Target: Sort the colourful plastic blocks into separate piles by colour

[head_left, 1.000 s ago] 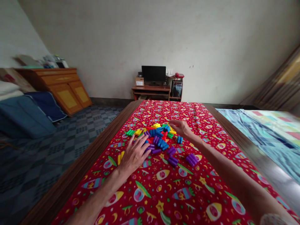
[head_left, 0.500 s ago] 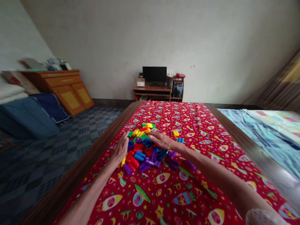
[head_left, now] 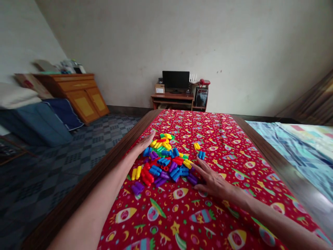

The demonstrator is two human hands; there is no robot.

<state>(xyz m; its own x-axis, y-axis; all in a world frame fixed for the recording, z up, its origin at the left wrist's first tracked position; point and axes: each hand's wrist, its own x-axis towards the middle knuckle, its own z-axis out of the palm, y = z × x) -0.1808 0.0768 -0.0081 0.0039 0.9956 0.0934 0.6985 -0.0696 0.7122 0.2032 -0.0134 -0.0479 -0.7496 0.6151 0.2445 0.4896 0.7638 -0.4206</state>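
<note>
A heap of small plastic blocks [head_left: 163,161] in red, blue, yellow, green and purple lies on a red patterned cloth [head_left: 208,139] over a long wooden table. My left hand [head_left: 145,141] is stretched out flat at the far left edge of the heap, fingers open and touching the blocks there. My right hand [head_left: 212,180] lies flat on the cloth at the heap's near right side, fingers spread, fingertips against purple blocks. A yellow block [head_left: 196,146] and a blue block [head_left: 201,155] lie apart to the right.
The table's wooden edge [head_left: 114,156] runs along the left, with checkered floor beyond. A desk with a monitor [head_left: 176,80] stands against the far wall. A wooden cabinet [head_left: 78,93] and folded bedding sit at left. A bed with a blue sheet [head_left: 286,139] is at right.
My left hand moved from the heap's near left side to its far left edge. My right hand came off the top of the heap and down to its near right side.
</note>
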